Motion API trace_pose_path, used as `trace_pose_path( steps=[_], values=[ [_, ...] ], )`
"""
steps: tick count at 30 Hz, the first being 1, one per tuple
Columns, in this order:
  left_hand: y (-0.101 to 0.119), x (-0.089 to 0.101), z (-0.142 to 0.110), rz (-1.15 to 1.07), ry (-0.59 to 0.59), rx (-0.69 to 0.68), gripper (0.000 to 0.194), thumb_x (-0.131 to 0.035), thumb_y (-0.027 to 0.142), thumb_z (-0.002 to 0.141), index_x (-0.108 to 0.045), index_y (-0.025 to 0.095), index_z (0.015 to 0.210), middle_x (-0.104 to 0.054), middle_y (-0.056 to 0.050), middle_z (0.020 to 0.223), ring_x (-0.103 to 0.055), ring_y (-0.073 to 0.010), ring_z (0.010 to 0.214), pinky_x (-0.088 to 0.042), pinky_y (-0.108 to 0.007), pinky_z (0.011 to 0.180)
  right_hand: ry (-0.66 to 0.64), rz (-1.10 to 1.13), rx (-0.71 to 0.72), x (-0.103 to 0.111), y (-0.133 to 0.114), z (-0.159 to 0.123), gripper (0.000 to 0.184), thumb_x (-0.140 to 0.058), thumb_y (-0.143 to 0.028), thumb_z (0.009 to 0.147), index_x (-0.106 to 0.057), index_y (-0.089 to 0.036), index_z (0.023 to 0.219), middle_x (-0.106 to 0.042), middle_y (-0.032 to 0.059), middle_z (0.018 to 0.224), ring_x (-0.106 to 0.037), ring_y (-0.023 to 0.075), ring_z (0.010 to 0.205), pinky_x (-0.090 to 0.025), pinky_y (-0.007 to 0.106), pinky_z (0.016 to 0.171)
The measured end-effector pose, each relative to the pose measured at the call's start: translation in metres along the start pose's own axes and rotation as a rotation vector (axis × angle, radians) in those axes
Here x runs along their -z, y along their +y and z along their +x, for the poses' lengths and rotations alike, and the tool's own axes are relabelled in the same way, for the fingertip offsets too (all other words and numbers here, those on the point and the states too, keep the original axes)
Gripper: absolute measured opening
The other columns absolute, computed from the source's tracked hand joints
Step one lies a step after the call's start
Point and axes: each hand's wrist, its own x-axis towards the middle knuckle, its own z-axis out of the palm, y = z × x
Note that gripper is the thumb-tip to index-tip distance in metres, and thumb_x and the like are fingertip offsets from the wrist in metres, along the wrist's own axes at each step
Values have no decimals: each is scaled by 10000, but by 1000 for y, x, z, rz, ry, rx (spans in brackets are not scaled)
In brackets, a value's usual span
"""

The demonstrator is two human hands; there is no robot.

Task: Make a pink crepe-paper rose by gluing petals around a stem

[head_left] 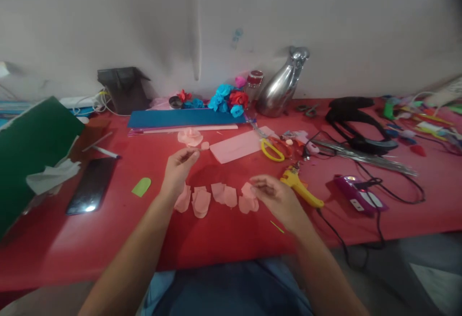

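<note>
My left hand (178, 167) is raised over the red table (224, 239), its fingers pinched at the stem under a pink paper flower (190, 137). Below it, a row of pink paper petals (216, 198) lies on the table. My right hand (276, 198) hovers at the right end of that row, its fingers curled over the last petal (248, 199); whether it grips the petal I cannot make out. A pink paper sheet (240, 145) lies beyond the petals.
Yellow scissors (272, 150) and a yellow-handled tool (301, 188) lie right of my hands. A purple glue gun (359, 199) with black cords is further right. A phone (92, 185), green leaf cutout (141, 186), blue sheet (186, 118), paper flowers (227, 98) and steel jug (283, 85) stand behind.
</note>
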Motion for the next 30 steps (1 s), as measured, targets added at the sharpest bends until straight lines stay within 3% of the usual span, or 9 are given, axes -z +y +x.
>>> trace_pose_path(
  steps=[5,9,15,19,22,30],
  values=[
    [-4,1,2,-12,18,18,192,-693,341,650,-693,180,754,-654,-32,754,-505,-115,654,-385,-249,647,89,-308,25,-6,8,-19,216,-579,-310,742,-620,-225,936,-638,34,779,-583,167,637,-447,287,573],
    [-8,4,4,-10,18,15,175,-691,332,654,-692,185,750,-662,-37,777,-509,-116,661,-389,-252,653,115,-653,80,-7,8,-20,236,-554,-261,749,-620,-243,975,-633,53,905,-570,169,665,-400,286,585],
    [-5,5,4,-11,14,16,166,-687,321,660,-689,180,749,-655,-37,766,-505,-114,656,-389,-257,661,129,-691,120,1,-4,-19,219,-505,-255,774,-614,-228,961,-634,59,926,-581,181,717,-400,291,601],
    [-6,6,5,-27,17,13,170,-696,319,647,-692,182,747,-654,-33,752,-510,-115,651,-391,-261,667,60,-789,125,2,-7,-25,149,-575,-272,728,-640,-250,860,-657,48,892,-589,216,784,-399,303,614],
    [-6,6,5,-9,11,25,173,-695,324,649,-693,183,750,-655,-33,745,-513,-119,659,-391,-263,672,24,-892,177,-3,-2,-30,216,-612,-225,682,-673,-261,886,-670,62,905,-573,254,870,-408,332,682],
    [-3,5,3,26,6,35,154,-675,304,675,-686,177,762,-649,-30,777,-489,-108,652,-377,-249,645,38,-873,206,-6,8,-30,247,-474,-285,843,-712,-232,883,-693,66,833,-586,225,791,-426,323,677]
  ],
)
